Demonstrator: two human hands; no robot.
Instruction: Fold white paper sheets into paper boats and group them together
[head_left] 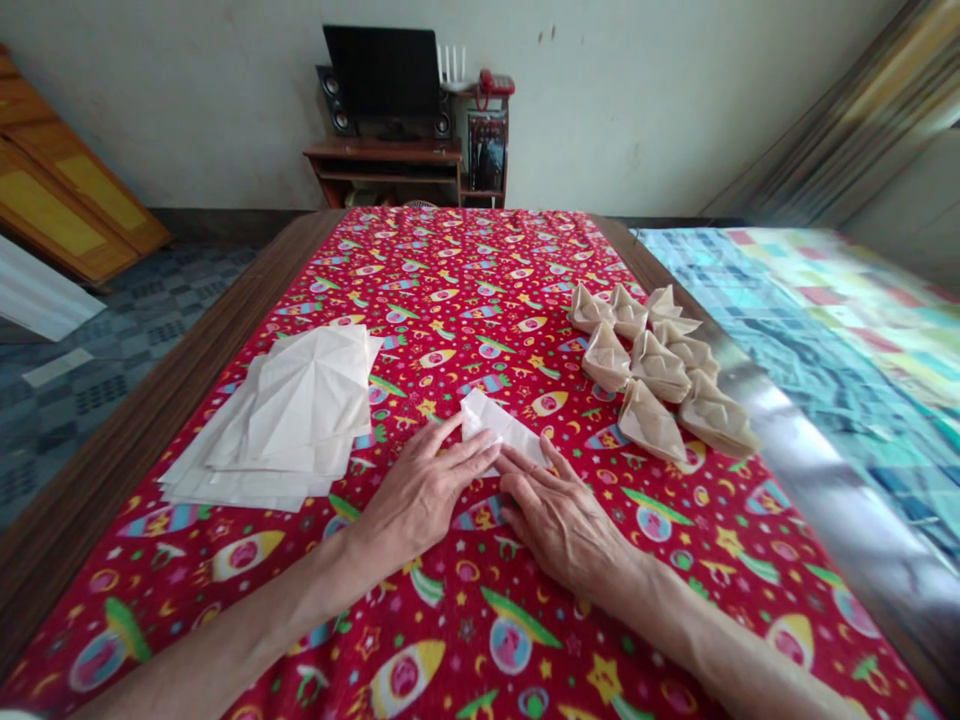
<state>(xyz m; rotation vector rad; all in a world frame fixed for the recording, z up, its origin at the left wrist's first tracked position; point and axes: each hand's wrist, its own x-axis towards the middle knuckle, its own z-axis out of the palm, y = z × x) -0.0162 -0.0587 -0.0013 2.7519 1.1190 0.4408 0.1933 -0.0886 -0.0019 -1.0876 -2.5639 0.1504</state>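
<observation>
A narrow folded white paper [499, 427] lies on the red printed tablecloth [480, 620] between my hands. My left hand [420, 490] rests flat with its fingertips on the paper's lower left part. My right hand [559, 520] presses its fingertips against the lower right end. The paper's underside is hidden. To the left of my left hand lies a stack of creased white paper sheets [296, 415]. To the right of my right hand, several folded tan paper boats [649, 365] stand grouped together.
The cloth covers a wooden table whose brown edge [142, 440] shows at left. A patchwork quilt [840, 340] lies beyond the right edge. A desk with a monitor [384, 72], speakers and a red telephone [491, 88] stands beyond the table.
</observation>
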